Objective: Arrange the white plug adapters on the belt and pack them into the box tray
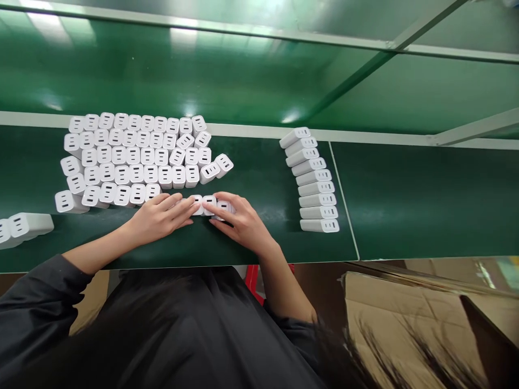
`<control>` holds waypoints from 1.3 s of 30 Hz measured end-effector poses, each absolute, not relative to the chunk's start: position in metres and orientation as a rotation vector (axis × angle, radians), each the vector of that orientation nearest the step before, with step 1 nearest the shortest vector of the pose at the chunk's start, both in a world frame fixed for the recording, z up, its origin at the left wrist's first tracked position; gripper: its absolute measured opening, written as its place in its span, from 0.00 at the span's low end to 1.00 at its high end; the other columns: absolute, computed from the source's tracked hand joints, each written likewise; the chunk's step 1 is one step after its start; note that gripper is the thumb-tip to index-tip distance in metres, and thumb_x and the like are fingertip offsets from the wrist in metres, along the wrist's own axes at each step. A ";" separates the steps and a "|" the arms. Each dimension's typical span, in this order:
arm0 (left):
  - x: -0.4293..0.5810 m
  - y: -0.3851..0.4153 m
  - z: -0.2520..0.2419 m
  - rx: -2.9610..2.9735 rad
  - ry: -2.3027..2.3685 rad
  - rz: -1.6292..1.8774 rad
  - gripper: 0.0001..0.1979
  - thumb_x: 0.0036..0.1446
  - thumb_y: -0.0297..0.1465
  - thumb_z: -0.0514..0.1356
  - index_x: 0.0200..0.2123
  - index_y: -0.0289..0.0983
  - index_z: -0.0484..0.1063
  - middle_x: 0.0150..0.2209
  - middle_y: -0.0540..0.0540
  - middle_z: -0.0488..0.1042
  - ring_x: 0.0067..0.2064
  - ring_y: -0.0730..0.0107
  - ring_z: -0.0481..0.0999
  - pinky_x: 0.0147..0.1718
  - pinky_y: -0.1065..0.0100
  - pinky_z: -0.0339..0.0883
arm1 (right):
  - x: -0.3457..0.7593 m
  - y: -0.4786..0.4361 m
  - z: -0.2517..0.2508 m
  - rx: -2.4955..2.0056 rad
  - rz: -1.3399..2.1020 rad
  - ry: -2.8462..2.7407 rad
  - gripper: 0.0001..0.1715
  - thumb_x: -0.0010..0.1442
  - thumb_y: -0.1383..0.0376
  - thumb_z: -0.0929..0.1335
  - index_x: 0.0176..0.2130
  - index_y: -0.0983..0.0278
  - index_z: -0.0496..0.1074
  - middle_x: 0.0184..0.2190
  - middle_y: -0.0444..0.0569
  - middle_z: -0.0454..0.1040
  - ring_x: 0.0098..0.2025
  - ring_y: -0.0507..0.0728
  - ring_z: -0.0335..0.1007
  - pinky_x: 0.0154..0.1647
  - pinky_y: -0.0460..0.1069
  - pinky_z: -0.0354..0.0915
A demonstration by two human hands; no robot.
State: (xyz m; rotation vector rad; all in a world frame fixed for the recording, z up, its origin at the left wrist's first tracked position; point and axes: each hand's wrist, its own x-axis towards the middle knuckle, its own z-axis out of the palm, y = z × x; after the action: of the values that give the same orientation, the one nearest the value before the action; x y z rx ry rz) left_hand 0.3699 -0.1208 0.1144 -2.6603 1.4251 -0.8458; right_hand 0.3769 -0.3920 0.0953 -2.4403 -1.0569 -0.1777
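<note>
A long green table (pixel 259 237) runs across the view, and on its left half stands the biggest thing on it, a block of white chargers (pixel 133 159) set upright in close rows with their port faces up, a few at the right end tilted out of line. Well apart to the right lies a stack of chargers (pixel 313 180) on their sides, overlapping in a single column, and at the far left edge two more chargers (pixel 24 227) lie loose. A cardboard box (pixel 409 319) sits below the table edge on the right. Just in front of the block, the short row of chargers (pixel 208 205) in hand stands on the table, touching the block's nearest row at its left end. The left hand (pixel 160 219) lies flat and open, fingers stretched against the row's left part, gripping nothing. The right hand (pixel 243 221) is loosely curved, fingertips pressing the rightmost pieces, with nothing closed inside it. To my eye the step is squaring this short row against the block; it would go best with both hands pushing evenly from the sides and front, fingers low so no charger tips, and the port faces kept level with their neighbours.
</note>
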 end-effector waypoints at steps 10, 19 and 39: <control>0.356 -0.117 0.131 -2.752 1.522 -0.490 0.33 0.66 0.51 0.58 0.66 0.35 0.67 0.62 0.35 0.74 0.58 0.51 0.76 0.51 0.56 0.71 | 0.349 -0.414 0.104 -2.194 0.138 -0.869 0.47 0.67 0.56 0.71 0.75 0.51 0.47 0.68 0.56 0.62 0.68 0.66 0.61 0.65 0.63 0.67; 0.362 -0.144 0.121 -2.929 1.408 -0.518 0.26 0.68 0.49 0.57 0.55 0.35 0.76 0.48 0.41 0.82 0.40 0.63 0.80 0.32 0.63 0.66 | 0.351 -0.410 0.084 -2.088 0.064 -0.735 0.34 0.66 0.56 0.72 0.67 0.53 0.64 0.58 0.52 0.74 0.59 0.62 0.71 0.61 0.59 0.70; 0.363 -0.143 0.120 -2.937 1.436 -0.514 0.27 0.65 0.50 0.60 0.55 0.35 0.76 0.46 0.42 0.83 0.37 0.64 0.79 0.32 0.63 0.64 | 0.353 -0.420 0.083 -2.102 0.112 -0.752 0.39 0.65 0.51 0.72 0.69 0.56 0.60 0.61 0.55 0.72 0.60 0.64 0.70 0.60 0.61 0.70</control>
State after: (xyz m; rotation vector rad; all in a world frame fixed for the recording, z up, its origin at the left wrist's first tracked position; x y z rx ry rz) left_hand 0.3629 -0.1430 0.1205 -2.9372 1.4356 -0.5136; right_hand 0.3526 -0.4196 0.0829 -2.1017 -0.7520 0.1122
